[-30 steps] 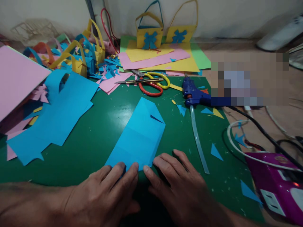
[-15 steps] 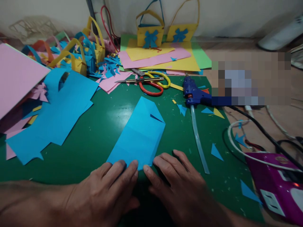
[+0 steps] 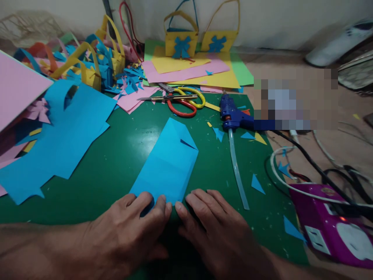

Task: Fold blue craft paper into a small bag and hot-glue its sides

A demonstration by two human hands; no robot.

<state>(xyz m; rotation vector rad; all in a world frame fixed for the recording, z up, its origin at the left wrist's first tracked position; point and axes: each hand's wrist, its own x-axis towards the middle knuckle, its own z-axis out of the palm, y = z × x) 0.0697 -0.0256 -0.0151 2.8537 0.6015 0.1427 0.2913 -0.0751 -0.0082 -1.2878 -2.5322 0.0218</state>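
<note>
Head view: both my hands press flat on the near edge of the folded blue paper.

My left hand (image 3: 128,229) and right hand (image 3: 212,229) lie side by side, fingers extended and flat, gripping nothing, fingertips on the folded blue paper (image 3: 167,163) at the centre of the green cutting mat (image 3: 122,155). Step in hand, as I judge it: creasing the near edge; further creasing calls for even fingertip pressure. The glue gun (image 3: 233,114) and scissors (image 3: 180,102) lie beyond.
</note>
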